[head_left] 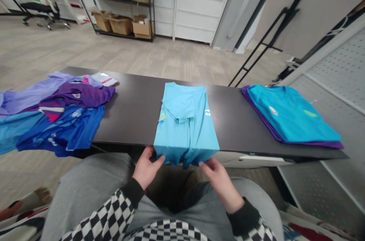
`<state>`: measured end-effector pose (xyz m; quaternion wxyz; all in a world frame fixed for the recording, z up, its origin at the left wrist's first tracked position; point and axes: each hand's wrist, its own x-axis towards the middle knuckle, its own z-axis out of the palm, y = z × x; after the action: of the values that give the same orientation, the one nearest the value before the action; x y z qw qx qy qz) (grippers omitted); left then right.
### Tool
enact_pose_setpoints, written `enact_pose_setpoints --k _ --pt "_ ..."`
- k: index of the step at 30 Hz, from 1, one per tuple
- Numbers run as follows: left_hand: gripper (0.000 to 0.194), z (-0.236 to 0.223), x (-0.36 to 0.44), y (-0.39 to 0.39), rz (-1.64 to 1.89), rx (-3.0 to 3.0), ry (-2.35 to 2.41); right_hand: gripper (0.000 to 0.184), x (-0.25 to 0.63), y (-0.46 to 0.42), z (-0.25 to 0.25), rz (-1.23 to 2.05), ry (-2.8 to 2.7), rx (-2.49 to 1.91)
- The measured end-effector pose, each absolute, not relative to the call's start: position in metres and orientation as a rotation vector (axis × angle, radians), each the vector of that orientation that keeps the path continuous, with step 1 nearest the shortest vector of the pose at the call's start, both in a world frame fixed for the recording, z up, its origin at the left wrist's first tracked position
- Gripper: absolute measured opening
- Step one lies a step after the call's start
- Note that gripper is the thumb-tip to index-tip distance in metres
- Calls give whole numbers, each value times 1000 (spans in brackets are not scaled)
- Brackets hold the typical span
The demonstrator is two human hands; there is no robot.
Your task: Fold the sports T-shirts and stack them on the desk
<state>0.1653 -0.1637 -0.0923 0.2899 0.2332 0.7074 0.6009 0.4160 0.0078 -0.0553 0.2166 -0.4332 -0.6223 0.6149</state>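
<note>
A light blue T-shirt [185, 123] lies folded on the dark table [137, 111], with its sleeve folded in and its lower part hanging over the near edge. My left hand [146, 168] pinches the hanging fabric at its left corner. My right hand [216, 178] grips the opposite corner. To the right lies a neat stack of folded teal and purple T-shirts [291, 113]. A loose pile of purple and blue T-shirts [57, 110] spreads over the table's left end and past its edge.
A white packet [104, 78] lies behind the loose pile. Beyond the table, metal shelving [114, 5] holds cardboard boxes, and an office chair [40, 9] stands at the far left. A perforated panel [333, 119] rises at the right. My grey-clad knees lie below the table's edge.
</note>
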Motion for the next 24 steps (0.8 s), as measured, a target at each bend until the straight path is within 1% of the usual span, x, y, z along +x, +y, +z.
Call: enact_pose_setpoints --k 3,5,7,10,14,17,21,24 --pt "60 -93 166 -161 1611 603 1773 46 413 15 -76 1687 -1799 -1233" --pt "66 -93 165 -161 1550 619 1830 45 415 21 -88 1696 -1886 -1239" --pt "68 -94 162 -164 1421 674 1925 46 418 26 -97 1777 -1968 -1174" --pt "60 -103 159 -169 1248 741 1970 44 419 25 -108 1800 -2116 -1093" --pt "48 -122 166 -175 1167 696 1957 30 414 17 -117 1751 -2317 -1112" --pt "32 -131 178 -179 1126 681 1906 24 409 7 -114 1769 -2368 -1042" --pt "17 -121 193 -192 1068 693 1798 25 408 -17 -88 1947 -2176 -1007" --pt "21 -92 200 -217 1160 620 1624 30 423 -44 -56 2150 -1776 -1111"
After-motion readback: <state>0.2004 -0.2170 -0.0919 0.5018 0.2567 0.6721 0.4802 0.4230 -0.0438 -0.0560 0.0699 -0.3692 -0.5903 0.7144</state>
